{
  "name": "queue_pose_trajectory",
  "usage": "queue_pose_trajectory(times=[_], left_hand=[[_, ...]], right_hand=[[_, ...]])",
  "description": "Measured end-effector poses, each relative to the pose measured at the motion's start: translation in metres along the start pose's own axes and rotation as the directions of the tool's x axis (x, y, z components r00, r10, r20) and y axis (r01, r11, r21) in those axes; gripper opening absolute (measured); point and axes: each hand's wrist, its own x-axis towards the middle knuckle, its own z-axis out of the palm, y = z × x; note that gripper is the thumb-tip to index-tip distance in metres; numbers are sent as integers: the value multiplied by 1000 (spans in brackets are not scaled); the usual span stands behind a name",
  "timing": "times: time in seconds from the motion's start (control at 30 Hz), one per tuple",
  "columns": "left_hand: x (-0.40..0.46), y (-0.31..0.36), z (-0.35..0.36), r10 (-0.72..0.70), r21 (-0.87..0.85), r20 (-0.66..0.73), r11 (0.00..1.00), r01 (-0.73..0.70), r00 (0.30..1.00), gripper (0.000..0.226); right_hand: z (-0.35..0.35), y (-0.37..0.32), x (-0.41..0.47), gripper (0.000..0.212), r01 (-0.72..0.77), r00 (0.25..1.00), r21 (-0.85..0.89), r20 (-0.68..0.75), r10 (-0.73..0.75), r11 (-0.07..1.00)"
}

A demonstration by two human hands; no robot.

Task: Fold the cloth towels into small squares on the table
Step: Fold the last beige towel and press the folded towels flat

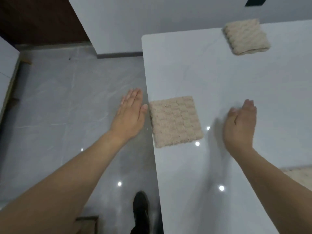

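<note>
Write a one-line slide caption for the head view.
Two beige towels folded into squares, near towel and far towel, lie on the white table; open left hand and right hand flank the near one.

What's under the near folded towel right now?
The near folded towel lies on the white table at its left edge. Anything beneath it is covered.

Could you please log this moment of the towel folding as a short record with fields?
near towel: near towel, folded square, at the table's left edge
far towel: far towel, folded, near the far edge
table: white table
left hand: left hand, fingers straight, left of the near towel, holds nothing
right hand: right hand, open above the table, holds nothing
</note>
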Motion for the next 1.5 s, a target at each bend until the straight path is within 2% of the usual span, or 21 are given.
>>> queue_pose_trajectory(times=[0.03,0.1,0.23,0.4,0.53,0.63,0.77,0.87,1.0,1.1,1.2,1.3,1.5], left_hand=[[10,1,-9,75,-8,27,997,-75,997,64],[33,10,-20,216,-29,80,976,-215,973,63],[76,35,-18,475,-21,272,872,-488,837,61],[107,40,7,627,-153,393,766,-625,673,56],[113,30,21,715,-214,487,655,-725,502,61],[120,25,24,727,-129,506,595,-793,464,62],[128,19,23,738,-31,521,518,-855,429,59],[135,14,17,710,19,546,519,-854,444,59],[150,3,1,618,106,507,647,-755,601,68],[159,7,-11,574,123,440,723,-679,691,72],[173,25,-15,569,111,430,738,-666,701,68],[194,41,-13,597,88,421,722,-686,683,64],[252,60,-8,671,-20,351,702,-711,653,58]], right_hand=[[2,-12,-14,62,-78,992,161,-82,92,984],[16,-46,-43,61,-117,976,375,-128,176,920],[53,-97,-93,62,-133,959,492,-154,237,860],[86,-115,-100,67,-256,891,401,-255,375,880],[99,-123,-98,68,-329,870,316,-266,416,890],[104,-120,-100,65,-403,878,111,-232,418,908],[103,-109,-106,65,-371,922,-117,-165,351,921],[90,-95,-120,65,-376,926,-197,-119,358,906],[58,-80,-106,68,-484,875,-164,-125,468,860],[36,-81,-60,62,-438,894,-64,-129,428,896],[25,-92,-21,59,-333,935,44,-115,336,942],[25,-102,8,58,-263,958,103,-90,273,959],[42,-114,68,59,-268,951,237,-92,296,934]])
